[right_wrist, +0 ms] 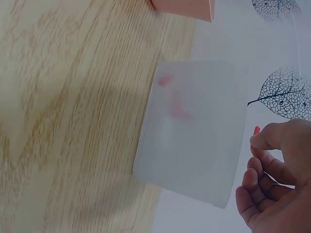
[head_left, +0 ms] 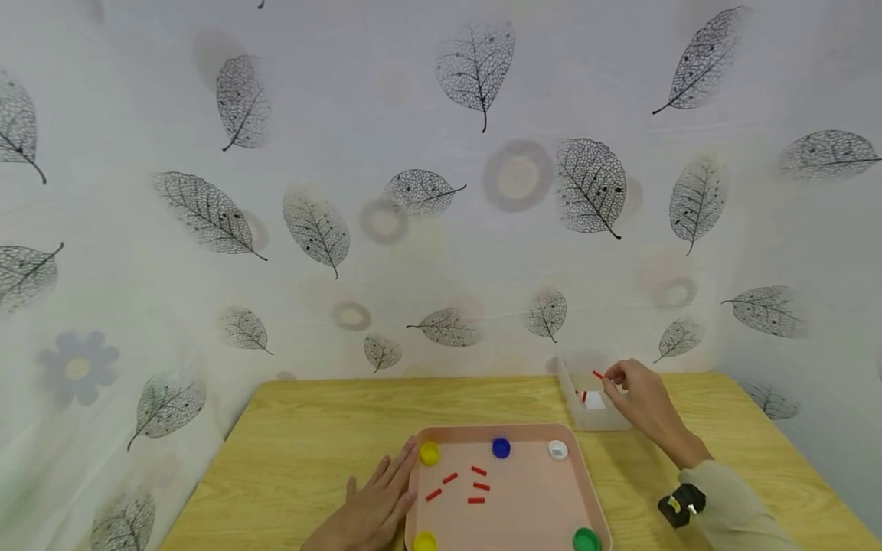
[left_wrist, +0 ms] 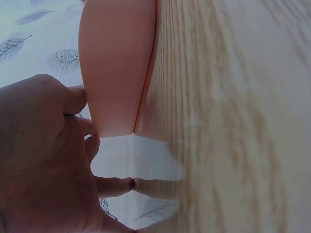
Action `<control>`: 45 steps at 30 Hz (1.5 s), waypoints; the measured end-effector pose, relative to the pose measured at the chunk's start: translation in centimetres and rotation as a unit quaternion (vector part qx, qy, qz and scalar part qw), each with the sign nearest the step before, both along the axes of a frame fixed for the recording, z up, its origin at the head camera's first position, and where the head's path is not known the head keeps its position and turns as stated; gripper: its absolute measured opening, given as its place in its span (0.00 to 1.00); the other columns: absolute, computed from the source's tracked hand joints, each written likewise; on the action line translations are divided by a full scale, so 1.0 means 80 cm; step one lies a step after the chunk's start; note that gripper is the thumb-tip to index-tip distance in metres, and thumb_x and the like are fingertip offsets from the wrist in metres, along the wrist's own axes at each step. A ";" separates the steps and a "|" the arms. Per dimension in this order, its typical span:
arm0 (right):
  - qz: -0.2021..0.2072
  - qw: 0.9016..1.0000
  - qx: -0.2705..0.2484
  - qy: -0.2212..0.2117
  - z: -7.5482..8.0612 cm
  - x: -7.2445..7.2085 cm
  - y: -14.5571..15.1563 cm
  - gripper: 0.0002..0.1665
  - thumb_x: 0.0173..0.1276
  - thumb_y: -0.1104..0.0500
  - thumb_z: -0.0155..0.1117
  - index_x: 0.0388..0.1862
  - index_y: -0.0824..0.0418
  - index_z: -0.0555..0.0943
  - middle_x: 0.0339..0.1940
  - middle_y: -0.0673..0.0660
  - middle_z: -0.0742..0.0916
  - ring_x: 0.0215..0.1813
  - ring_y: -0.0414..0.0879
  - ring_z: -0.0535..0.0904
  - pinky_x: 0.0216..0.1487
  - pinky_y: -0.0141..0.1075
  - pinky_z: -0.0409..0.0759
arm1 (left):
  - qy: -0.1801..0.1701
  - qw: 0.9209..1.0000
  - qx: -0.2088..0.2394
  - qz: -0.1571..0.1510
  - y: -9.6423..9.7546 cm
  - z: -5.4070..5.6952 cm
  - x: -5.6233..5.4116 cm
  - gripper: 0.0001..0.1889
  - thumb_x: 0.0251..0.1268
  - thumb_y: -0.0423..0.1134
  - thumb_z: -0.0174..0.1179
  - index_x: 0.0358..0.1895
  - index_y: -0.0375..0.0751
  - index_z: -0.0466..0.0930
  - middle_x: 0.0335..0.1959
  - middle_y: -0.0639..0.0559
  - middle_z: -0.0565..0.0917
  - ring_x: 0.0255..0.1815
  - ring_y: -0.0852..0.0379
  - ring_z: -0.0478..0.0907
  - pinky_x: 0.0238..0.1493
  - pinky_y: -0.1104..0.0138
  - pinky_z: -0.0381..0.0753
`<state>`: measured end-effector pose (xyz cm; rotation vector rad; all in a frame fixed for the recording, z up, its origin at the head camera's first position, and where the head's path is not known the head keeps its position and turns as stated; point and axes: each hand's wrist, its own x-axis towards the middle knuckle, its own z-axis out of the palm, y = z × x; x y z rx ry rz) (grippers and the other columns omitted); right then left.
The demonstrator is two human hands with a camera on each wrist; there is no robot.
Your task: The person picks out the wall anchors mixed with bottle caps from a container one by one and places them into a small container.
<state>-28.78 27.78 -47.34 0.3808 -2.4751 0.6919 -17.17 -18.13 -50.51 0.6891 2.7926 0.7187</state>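
Between thumb and forefinger my right hand (head_left: 641, 398) pinches a small red stick (head_left: 598, 375) above a translucent plastic box (head_left: 598, 420). Inside that box lie another red piece (head_left: 584, 396) and something white. In the right wrist view, red shapes show blurred through the box wall (right_wrist: 204, 141). My left hand (head_left: 372, 501) rests at the left edge of a pink tray (head_left: 530, 516), fingers extended and touching its side; in the left wrist view the fingers meet the tray wall (left_wrist: 116, 63) and the table. Several red sticks (head_left: 476, 500) lie loose on the tray's left half.
Around the tray's edge sit two yellow caps (head_left: 429, 453), a blue cap (head_left: 501, 448), a white cap (head_left: 558, 450) and a green cap (head_left: 587, 539). Everything stands on a wood-grain table (head_left: 310, 428). A leaf-patterned curtain (head_left: 441, 268) hangs behind it.
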 end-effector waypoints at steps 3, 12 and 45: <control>0.000 1.000 0.003 -0.005 -0.001 -0.003 0.002 0.03 0.63 0.71 0.69 0.32 0.67 0.83 0.28 0.55 0.82 0.31 0.49 0.77 0.31 0.42 0.77 | 0.000 1.000 -0.001 0.002 0.000 0.000 0.000 0.32 0.86 0.55 0.34 0.85 0.50 0.42 0.86 0.52 0.44 0.77 0.28 0.56 0.49 0.12 0.46; -0.010 0.999 0.006 -0.037 -0.005 -0.006 0.006 0.03 0.65 0.70 0.69 0.32 0.69 0.82 0.29 0.58 0.83 0.32 0.52 0.79 0.34 0.47 0.79 | -0.001 1.000 -0.002 0.000 -0.001 -0.003 -0.001 0.32 0.86 0.55 0.33 0.85 0.50 0.42 0.86 0.52 0.44 0.77 0.28 0.56 0.50 0.12 0.46; 0.043 0.998 -0.041 0.029 0.025 0.067 -0.053 0.09 0.62 0.68 0.75 0.37 0.59 0.84 0.32 0.46 0.81 0.33 0.44 0.77 0.35 0.36 0.80 | -0.018 1.000 -0.005 0.008 0.000 0.002 0.000 0.33 0.86 0.58 0.32 0.85 0.53 0.41 0.86 0.55 0.43 0.79 0.29 0.54 0.53 0.14 0.45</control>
